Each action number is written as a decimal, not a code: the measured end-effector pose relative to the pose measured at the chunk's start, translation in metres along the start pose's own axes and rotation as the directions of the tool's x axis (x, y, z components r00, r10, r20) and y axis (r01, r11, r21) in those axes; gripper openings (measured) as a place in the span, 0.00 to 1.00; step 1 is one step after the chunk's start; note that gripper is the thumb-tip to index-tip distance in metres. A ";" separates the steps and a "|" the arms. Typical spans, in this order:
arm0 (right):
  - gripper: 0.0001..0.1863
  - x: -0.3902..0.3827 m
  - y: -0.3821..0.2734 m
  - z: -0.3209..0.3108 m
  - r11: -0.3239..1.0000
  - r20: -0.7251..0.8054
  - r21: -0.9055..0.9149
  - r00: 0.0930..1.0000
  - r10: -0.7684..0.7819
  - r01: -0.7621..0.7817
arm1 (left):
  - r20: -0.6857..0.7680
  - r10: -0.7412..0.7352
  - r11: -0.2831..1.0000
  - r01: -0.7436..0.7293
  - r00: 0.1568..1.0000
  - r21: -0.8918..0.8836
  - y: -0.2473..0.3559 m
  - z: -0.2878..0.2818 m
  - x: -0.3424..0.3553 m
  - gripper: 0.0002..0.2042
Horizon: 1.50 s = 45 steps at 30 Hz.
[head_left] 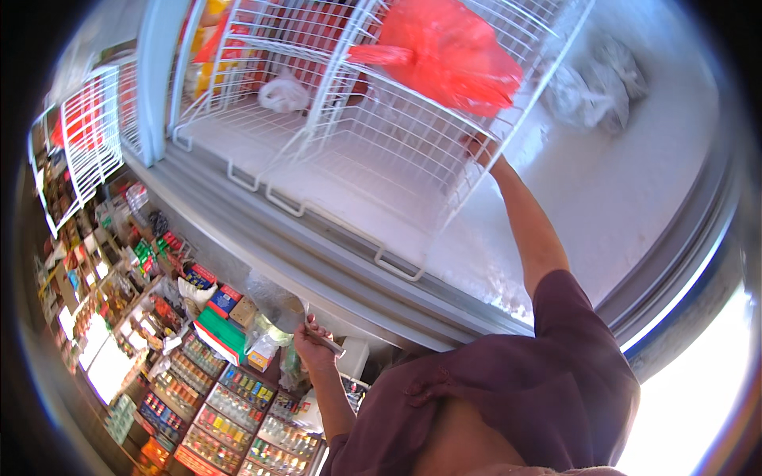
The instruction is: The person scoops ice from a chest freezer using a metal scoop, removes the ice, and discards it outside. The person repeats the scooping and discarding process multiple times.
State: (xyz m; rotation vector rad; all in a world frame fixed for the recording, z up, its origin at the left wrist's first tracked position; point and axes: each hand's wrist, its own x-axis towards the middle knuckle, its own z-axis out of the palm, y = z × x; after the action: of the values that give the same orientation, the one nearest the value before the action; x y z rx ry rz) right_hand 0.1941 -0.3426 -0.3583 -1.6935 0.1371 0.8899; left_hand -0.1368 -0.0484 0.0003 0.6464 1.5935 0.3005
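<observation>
My right hand (481, 148) reaches down into a chest freezer and is at the right end of a white wire basket (397, 170). Wires cross in front of its fingers, so I cannot tell whether they grip the basket. A knotted red plastic bag (452, 59) lies in the basket, just beyond that hand. Outside the freezer's front edge, my left hand (315, 343) is closed on a thin, flat, pale-edged thing (329, 344) whose kind I cannot make out. Clear plastic (274, 292) shows close to this hand.
Frosty whitish bags (599, 87) rest on the freezer floor, right of the basket. A second basket compartment has a small white bag (284, 92). The metal rail (317, 246) runs along the front. Below left are stacked boxes (222, 333) and shelves of small goods (230, 416).
</observation>
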 end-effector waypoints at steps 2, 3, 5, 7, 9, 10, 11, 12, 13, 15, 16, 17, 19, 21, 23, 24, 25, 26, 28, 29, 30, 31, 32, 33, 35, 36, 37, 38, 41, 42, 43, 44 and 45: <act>0.14 -0.014 0.010 -0.021 0.792 -0.147 -0.599 0.956 -0.253 0.118 | -0.017 0.011 1.000 -0.011 1.000 0.011 0.000 0.001 0.001 0.14; 0.13 -0.025 0.004 -0.032 0.870 -0.268 -0.491 0.959 -0.091 -0.055 | -0.016 0.017 1.000 -0.017 1.000 0.009 -0.003 -0.004 0.004 0.14; 0.11 -0.063 -0.035 -0.049 0.922 -0.387 -0.379 0.918 -0.083 -0.077 | -0.030 0.023 1.000 -0.023 0.999 -0.002 -0.013 -0.015 0.006 0.14; 0.10 -0.087 -0.072 -0.059 0.962 -0.611 -0.193 0.744 -0.272 0.193 | -0.024 0.027 1.000 -0.027 0.999 0.008 -0.018 -0.015 0.011 0.15; 0.12 -0.114 -0.156 -0.058 0.835 -0.668 -0.460 0.502 -0.549 0.301 | -0.038 0.031 0.999 -0.032 0.999 -0.031 -0.022 -0.012 0.009 0.15; 0.11 -0.115 -0.191 -0.056 0.738 -0.592 -0.559 0.442 -0.675 0.378 | -0.035 0.029 0.999 -0.031 0.999 -0.040 -0.023 -0.010 0.008 0.15; 0.10 -0.118 -0.220 -0.050 0.623 -0.496 -0.648 0.378 -0.782 0.438 | -0.006 0.031 0.998 -0.031 1.000 -0.048 -0.026 -0.013 0.009 0.15; 0.10 -0.122 -0.241 -0.042 0.495 -0.389 -0.723 0.309 -0.868 0.481 | 0.005 0.035 0.998 -0.035 0.999 -0.053 -0.029 -0.014 0.008 0.15; 0.12 -0.117 -0.255 -0.031 0.406 -0.204 -0.771 0.414 -0.887 0.491 | 0.013 0.041 0.998 -0.040 0.999 -0.054 -0.031 -0.014 0.005 0.15; 0.18 -0.100 -0.269 -0.007 0.337 0.110 -0.832 0.726 -0.678 0.440 | 0.024 -0.002 0.995 0.005 1.000 -0.101 -0.033 -0.023 -0.001 0.15; 0.22 -0.092 -0.264 0.006 0.335 0.215 -0.866 0.881 -0.423 0.372 | 0.006 0.026 0.994 -0.025 1.000 -0.108 -0.035 -0.025 -0.005 0.14; 0.21 -0.081 -0.238 0.010 0.243 0.216 -0.890 0.825 -0.523 0.387 | -0.014 0.039 0.994 -0.040 0.999 -0.101 -0.036 -0.023 -0.009 0.14; 0.18 -0.070 -0.201 -0.009 0.246 0.197 -0.892 0.816 -0.543 0.379 | 0.015 0.049 0.995 -0.047 0.999 -0.084 -0.043 -0.034 -0.007 0.14; 0.14 -0.068 -0.193 -0.014 0.318 0.182 -0.876 0.858 -0.480 0.363 | 0.035 0.056 0.991 -0.051 0.998 -0.125 -0.052 -0.057 -0.009 0.14; 0.10 -0.079 -0.198 -0.013 0.307 0.130 -0.898 0.856 -0.501 0.316 | 0.022 0.063 0.986 -0.058 0.998 -0.156 -0.053 -0.068 -0.014 0.13; 0.10 -0.085 -0.196 -0.016 0.303 0.112 -0.908 0.865 -0.490 0.290 | 0.011 0.071 0.984 -0.069 0.997 -0.167 -0.052 -0.069 -0.019 0.13; 0.09 -0.093 -0.187 -0.024 0.297 0.095 -0.919 0.877 -0.471 0.259 | -0.002 0.071 0.982 -0.071 0.997 -0.176 -0.055 -0.073 -0.026 0.13; 0.08 -0.101 -0.180 -0.032 0.291 0.074 -0.930 0.889 -0.453 0.226 | -0.013 0.071 0.981 -0.072 0.997 -0.182 -0.057 -0.076 -0.030 0.14; 0.08 -0.116 -0.169 -0.047 0.276 0.042 -0.941 0.880 -0.473 0.194 | -0.007 0.087 0.978 -0.086 0.996 -0.192 -0.062 -0.082 -0.028 0.14; 0.08 -0.124 -0.164 -0.054 0.275 0.042 -0.941 0.871 -0.489 0.200 | -0.003 0.089 0.977 -0.088 0.996 -0.193 -0.066 -0.085 -0.027 0.14; 0.08 -0.134 -0.158 -0.062 0.274 0.040 -0.940 0.862 -0.506 0.205 | 0.000 0.076 0.980 -0.075 0.997 -0.184 -0.068 -0.088 -0.027 0.14; 0.08 -0.141 -0.154 -0.070 0.301 0.021 -0.936 0.884 -0.468 0.182 | 0.010 0.072 0.981 -0.069 0.997 -0.180 -0.068 -0.087 -0.027 0.14; 0.08 -0.149 -0.148 -0.079 0.297 0.040 -0.931 0.869 -0.494 0.211 | 0.020 0.069 0.982 -0.064 0.997 -0.176 -0.069 -0.084 -0.026 0.14; 0.09 -0.160 -0.140 -0.088 0.293 0.057 -0.925 0.853 -0.520 0.241 | 0.060 0.039 0.978 -0.026 0.997 -0.205 -0.070 -0.081 -0.026 0.14; 0.10 -0.180 -0.127 -0.105 0.299 0.066 -0.918 0.843 -0.534 0.261 | 0.072 0.010 0.977 0.005 0.997 -0.215 -0.069 -0.071 -0.026 0.14; 0.12 -0.192 -0.120 -0.113 0.309 0.057 -0.917 0.852 -0.521 0.251 | 0.077 0.000 0.975 0.017 0.997 -0.221 -0.069 -0.068 -0.026 0.14; 0.13 -0.202 -0.116 -0.121 0.322 0.038 -0.918 0.858 -0.512 0.232 | 0.082 -0.007 0.980 0.023 0.997 -0.197 -0.068 -0.066 -0.025 0.14; 0.15 -0.207 -0.112 -0.128 0.334 0.020 -0.923 0.888 -0.459 0.193 | 0.100 -0.015 0.985 0.032 0.995 -0.171 -0.065 -0.062 -0.022 0.14; 0.19 -0.224 -0.103 -0.152 0.369 -0.076 -0.929 0.966 -0.248 0.022 | 0.112 -0.006 0.989 0.022 0.994 -0.144 -0.063 -0.063 -0.017 0.14; 0.21 -0.229 -0.103 -0.156 0.384 -0.118 -0.922 0.983 -0.143 -0.054 | 0.107 0.000 0.990 0.015 0.994 -0.141 -0.064 -0.061 -0.015 0.14; 0.23 -0.237 -0.104 -0.160 0.393 -0.152 -0.911 0.988 -0.032 -0.128 | 0.102 0.000 0.992 0.012 0.995 -0.124 -0.065 -0.055 -0.016 0.14; 0.25 -0.241 -0.107 -0.157 0.470 -0.201 -0.865 0.980 -0.004 -0.176 | 0.084 0.012 0.994 -0.003 0.996 -0.106 -0.062 -0.052 -0.017 0.13; 0.27 -0.246 -0.112 -0.154 0.542 -0.244 -0.811 0.969 0.027 -0.219 | 0.064 0.024 0.996 -0.018 0.998 -0.090 -0.061 -0.049 -0.017 0.13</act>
State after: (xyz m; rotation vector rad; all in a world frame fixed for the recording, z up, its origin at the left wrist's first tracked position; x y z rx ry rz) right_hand 0.1535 -0.5264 -0.1103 -2.7276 -0.0567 0.9498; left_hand -0.1987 -0.0982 -0.0124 0.5984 1.5037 0.3613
